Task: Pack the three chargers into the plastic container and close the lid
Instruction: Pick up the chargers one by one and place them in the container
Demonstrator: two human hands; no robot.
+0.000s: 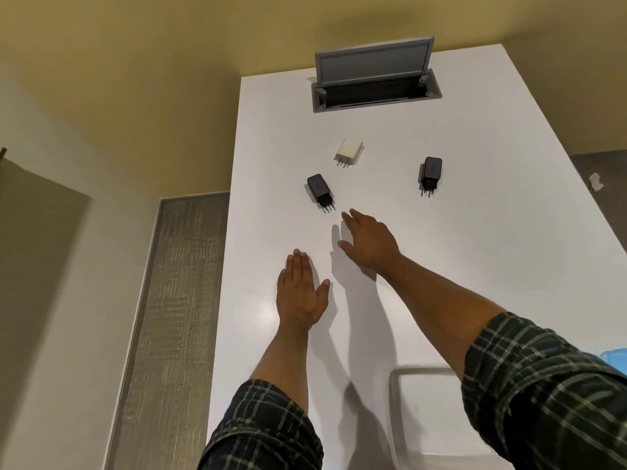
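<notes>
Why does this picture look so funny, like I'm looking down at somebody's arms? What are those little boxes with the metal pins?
The camera sits on a person's head, so you see their own arms reaching over a white table. The left hand lies flat on it. The right hand reaches out with straight fingers, holding nothing. The small boxes are plug-in chargers: a white one and two black ones, left and right. Near the bottom edge is a clear plastic container for packing them.
</notes>
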